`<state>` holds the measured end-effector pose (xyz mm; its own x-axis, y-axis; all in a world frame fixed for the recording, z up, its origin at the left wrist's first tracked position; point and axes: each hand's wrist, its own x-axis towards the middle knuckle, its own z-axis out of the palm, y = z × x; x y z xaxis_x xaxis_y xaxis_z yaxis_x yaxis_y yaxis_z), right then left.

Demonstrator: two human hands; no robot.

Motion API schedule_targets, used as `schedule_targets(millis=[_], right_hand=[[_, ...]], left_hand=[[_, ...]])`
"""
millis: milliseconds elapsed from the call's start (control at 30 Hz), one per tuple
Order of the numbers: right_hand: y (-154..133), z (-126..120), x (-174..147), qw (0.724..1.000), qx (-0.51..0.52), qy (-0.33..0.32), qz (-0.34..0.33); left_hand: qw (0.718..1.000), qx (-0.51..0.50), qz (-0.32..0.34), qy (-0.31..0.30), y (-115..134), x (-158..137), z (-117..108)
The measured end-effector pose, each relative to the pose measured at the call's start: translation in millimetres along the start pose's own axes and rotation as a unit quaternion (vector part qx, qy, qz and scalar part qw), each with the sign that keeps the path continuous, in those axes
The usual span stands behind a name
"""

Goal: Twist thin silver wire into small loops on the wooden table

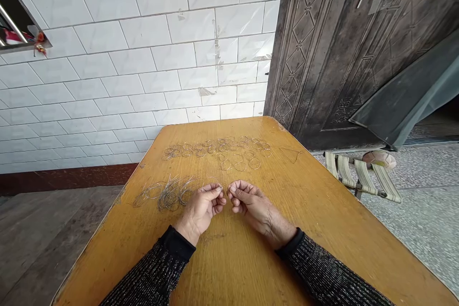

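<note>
My left hand (203,205) is closed in a pinch on a thin wire (211,179), whose curved part shows just above the fingers. Close beside it, my right hand (251,203) pinches thumb against forefinger. Whatever is between those fingertips is too small to make out. A small gap separates the two hands, both held low over the table. Left of my left hand lies a tangled pile of loose wire (168,196). Beyond the hands, bent wire loops (220,144) form a long row, with several more wire loops (240,161) in front of it.
The wooden table (322,229) runs away to a white tiled wall (154,43). A lone bent wire (291,154) lies at its far right. A dark carved door (333,57) stands beyond, and a low strap stool (362,177) sits on the right-hand floor.
</note>
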<state>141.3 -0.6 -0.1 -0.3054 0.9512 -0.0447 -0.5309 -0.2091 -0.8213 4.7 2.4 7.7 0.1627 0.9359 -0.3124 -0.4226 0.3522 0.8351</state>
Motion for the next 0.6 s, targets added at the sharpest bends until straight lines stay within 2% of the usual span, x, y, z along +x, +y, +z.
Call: schedule_targets(millis=[333, 500, 600], right_hand=[[-2.6, -2.7, 2.7, 1.000, -0.016, 0.015, -0.018], [-3.0, -2.5, 2.8, 0.998, -0.053, 0.019, -0.024], [-3.5, -3.8, 3.1, 0.997, -0.065, 0.020, -0.026]], left_hand=[[0.998, -0.022, -0.034, -0.056, 2.4, -2.3, -2.2], [0.999, -0.006, 0.000, -0.051, 2.4, -2.1, -1.8], [0.999, -0.004, -0.008, -0.044, 0.9, -1.8, -1.7]])
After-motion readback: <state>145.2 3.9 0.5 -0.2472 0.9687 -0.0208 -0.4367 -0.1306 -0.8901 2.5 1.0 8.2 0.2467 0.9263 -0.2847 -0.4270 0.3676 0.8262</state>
